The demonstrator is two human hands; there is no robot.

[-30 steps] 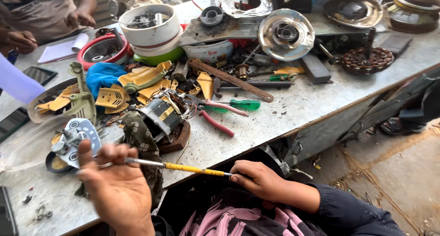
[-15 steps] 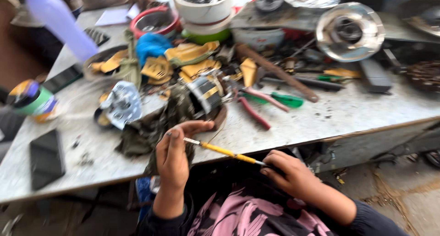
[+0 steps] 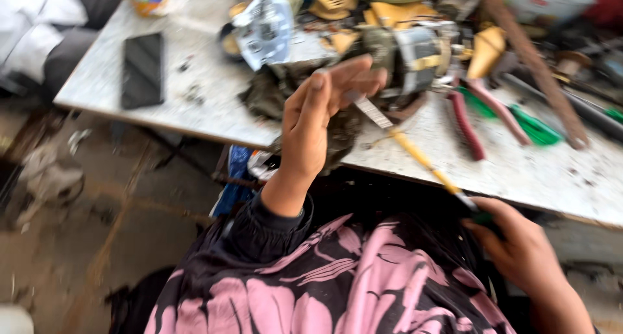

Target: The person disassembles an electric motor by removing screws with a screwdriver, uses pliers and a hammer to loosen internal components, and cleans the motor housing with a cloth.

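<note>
Yellow-handled screwdriver (image 3: 422, 160) held between two hands over a cluttered marble bench.

Nearest, the right hand (image 3: 519, 253) closes round the tool's dark handle end at the table edge (image 3: 214, 123); the left hand (image 3: 318, 113) is raised, fingers loosely curled, pinching the metal tip. Just beyond it sits an electric motor (image 3: 412, 51) on dark rags, red and green pliers (image 3: 500, 116) beside it. Farther left lie a black phone (image 3: 143, 68) and a silvery housing (image 3: 263, 25).

a single head-worn camera looks steeply down from close above the person's lap, facing the worktable (image 3: 195, 107) toward twelve o'clock; floor fills nine o'clock; the frame is tilted and motion-blurred.
</note>
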